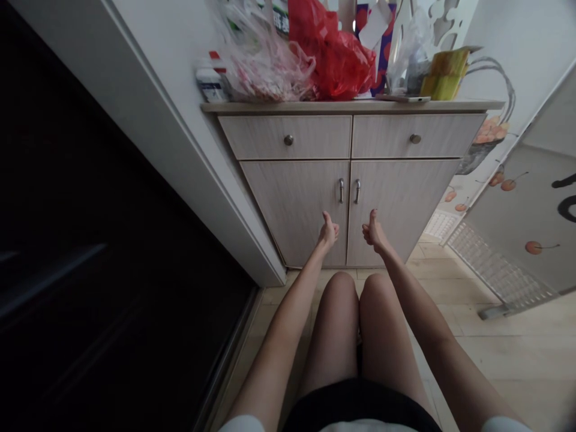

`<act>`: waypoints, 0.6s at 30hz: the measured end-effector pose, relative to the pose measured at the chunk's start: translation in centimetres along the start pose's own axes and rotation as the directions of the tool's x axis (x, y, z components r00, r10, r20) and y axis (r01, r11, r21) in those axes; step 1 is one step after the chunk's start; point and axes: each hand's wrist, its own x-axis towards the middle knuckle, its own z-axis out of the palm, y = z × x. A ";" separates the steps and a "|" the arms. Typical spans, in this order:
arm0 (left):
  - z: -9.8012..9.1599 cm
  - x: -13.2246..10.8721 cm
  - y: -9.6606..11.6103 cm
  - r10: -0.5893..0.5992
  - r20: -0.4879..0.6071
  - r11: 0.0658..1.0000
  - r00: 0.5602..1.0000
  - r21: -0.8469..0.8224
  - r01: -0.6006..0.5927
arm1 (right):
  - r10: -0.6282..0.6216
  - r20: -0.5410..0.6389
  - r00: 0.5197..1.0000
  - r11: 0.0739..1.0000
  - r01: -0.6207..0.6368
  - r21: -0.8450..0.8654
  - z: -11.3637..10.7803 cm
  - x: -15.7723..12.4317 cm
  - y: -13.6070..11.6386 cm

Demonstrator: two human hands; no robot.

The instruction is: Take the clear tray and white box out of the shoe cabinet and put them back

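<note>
Both arms reach forward toward a pale wood-grain cabinet (297,222). My left hand (329,230) is closed with its thumb pointing up, and nothing shows in its fingers. It is in front of the left door, below a metal door handle (341,191). My right hand (373,230) makes the same thumb-up fist before the right door (400,204), also with nothing visible in it. Just above it is the second door handle (357,191). Both doors and the two drawers over them, each with a round knob (288,140), are closed.
On the cabinet top (279,108) stand a clear plastic bag (265,66), a red plastic bag (344,63), a white bottle (210,84) and a yellow box (443,75). A dark door (112,270) is at left. A cherry-printed panel (513,240) stands at right.
</note>
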 end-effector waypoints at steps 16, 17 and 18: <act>1.1 -0.4 1.6 -0.054 -0.076 0.997 0.996 0.045 0.058 | 0.056 0.006 0.998 0.996 -0.056 0.067 0.2 0.2 -1.4; 1.2 -0.3 1.6 -0.053 -0.075 0.997 0.996 0.050 0.057 | 0.056 0.008 0.998 0.997 -0.056 0.062 0.2 0.3 -1.4; 1.2 -0.3 1.5 -0.049 -0.075 0.997 0.996 0.056 0.054 | 0.056 0.010 0.998 0.997 -0.056 0.054 0.3 0.4 -1.4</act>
